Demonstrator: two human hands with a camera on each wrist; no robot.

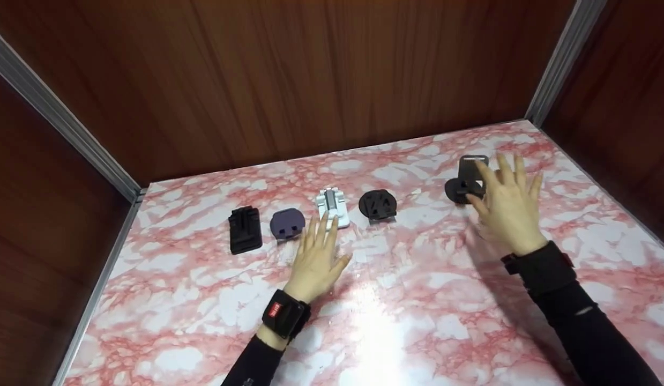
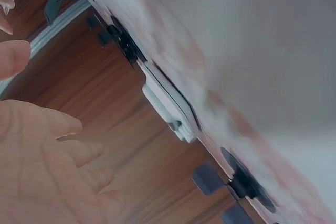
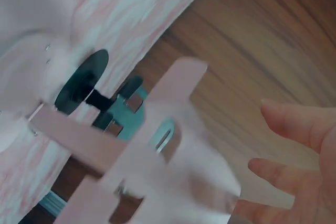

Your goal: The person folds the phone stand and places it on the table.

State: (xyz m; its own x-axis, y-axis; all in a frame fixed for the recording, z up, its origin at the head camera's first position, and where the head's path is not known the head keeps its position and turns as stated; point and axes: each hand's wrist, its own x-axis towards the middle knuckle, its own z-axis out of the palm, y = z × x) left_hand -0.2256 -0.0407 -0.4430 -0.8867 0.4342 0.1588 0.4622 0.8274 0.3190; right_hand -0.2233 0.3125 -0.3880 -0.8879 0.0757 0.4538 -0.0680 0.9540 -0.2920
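Observation:
My left hand (image 1: pixel 315 262), fingers straight and thumb apart, is over the table in front of a white folding phone stand (image 1: pixel 340 208). In the head view its fingertips overlap that stand; contact cannot be told. My right hand (image 1: pixel 508 212) has its fingers spread beside a dark phone stand (image 1: pixel 465 161) with a raised plate and round base. Close to the right wrist camera is a pale pink folding stand (image 3: pixel 184 166), near the right fingers (image 3: pixel 294 124). It barely shows against the tabletop in the head view. Neither hand visibly grips anything.
Left of the white stand are a purple round-plated stand (image 1: pixel 288 222) and a black folded stand (image 1: pixel 246 236). A black round stand (image 1: pixel 378 205) lies to its right. Wooden panels (image 1: pixel 310 80) with metal edging enclose the pink marbled table (image 1: pixel 176 311).

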